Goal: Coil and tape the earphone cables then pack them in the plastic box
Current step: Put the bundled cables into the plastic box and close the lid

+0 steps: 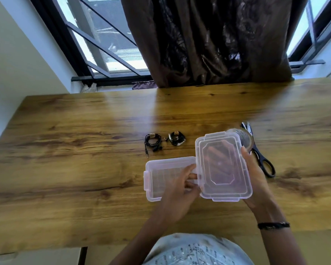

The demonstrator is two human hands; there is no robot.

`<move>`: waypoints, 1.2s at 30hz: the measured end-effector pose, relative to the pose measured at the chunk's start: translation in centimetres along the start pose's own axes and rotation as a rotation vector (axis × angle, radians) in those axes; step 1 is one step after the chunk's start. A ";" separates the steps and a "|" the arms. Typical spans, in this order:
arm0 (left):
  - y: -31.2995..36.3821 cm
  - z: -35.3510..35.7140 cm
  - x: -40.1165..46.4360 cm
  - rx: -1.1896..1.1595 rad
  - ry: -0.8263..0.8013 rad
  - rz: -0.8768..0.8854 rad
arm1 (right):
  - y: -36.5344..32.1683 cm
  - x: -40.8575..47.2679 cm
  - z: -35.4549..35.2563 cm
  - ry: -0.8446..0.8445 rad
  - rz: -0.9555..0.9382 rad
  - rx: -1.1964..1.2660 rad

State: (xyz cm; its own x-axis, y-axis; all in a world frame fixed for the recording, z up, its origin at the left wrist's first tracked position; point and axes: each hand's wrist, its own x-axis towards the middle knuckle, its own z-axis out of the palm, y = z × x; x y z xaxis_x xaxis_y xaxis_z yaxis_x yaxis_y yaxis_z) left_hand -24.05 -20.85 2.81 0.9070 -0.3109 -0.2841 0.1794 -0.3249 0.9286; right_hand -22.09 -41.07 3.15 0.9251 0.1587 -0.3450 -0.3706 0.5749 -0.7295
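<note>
Right hand (256, 180) grips the lid (223, 167), fingers curled beneath; left hand (180, 190) pinches the plastic box (161, 178) rim beside it.

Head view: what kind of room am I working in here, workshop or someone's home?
Probably a home room, not a workshop: a wood-grain table pushed against a barred window with a dark brown curtain, holding only scissors, tape and a clear plastic box.
</note>
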 end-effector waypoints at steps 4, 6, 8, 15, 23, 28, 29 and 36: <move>0.7 2.1 -1.2 0.009 -0.076 0.026 | -0.6 -2.9 -3.0 0.229 -0.174 -0.385; 1.2 3.3 -1.6 0.008 -0.150 0.028 | -0.2 -4.0 -4.6 0.293 -0.227 -0.445; 1.5 4.4 -1.9 0.010 -0.220 0.014 | 0.2 -4.6 -5.5 0.321 -0.227 -0.480; 1.2 6.2 -2.2 0.083 -0.279 -0.080 | 2.6 -3.0 -6.9 0.387 -0.162 -0.637; 1.0 7.3 -1.2 0.115 -0.144 -0.058 | 2.7 -1.2 -6.2 0.475 -0.190 -1.189; 0.7 7.5 -0.2 0.174 -0.118 -0.054 | 1.9 -0.7 -6.6 0.505 -0.242 -1.318; 0.7 7.7 0.0 0.179 -0.109 -0.056 | 1.9 -0.6 -6.7 0.509 -0.252 -1.332; 0.0 8.1 1.1 0.292 -0.060 -0.084 | 1.6 -0.2 -6.5 0.513 -0.288 -1.413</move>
State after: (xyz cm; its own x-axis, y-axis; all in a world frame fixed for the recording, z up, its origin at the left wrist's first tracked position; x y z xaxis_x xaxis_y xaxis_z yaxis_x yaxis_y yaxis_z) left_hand -26.16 -28.47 0.57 0.8680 -0.3213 -0.3786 0.1278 -0.5922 0.7956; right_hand -23.41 -45.46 -1.78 0.9598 -0.2775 -0.0420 -0.2369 -0.7209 -0.6512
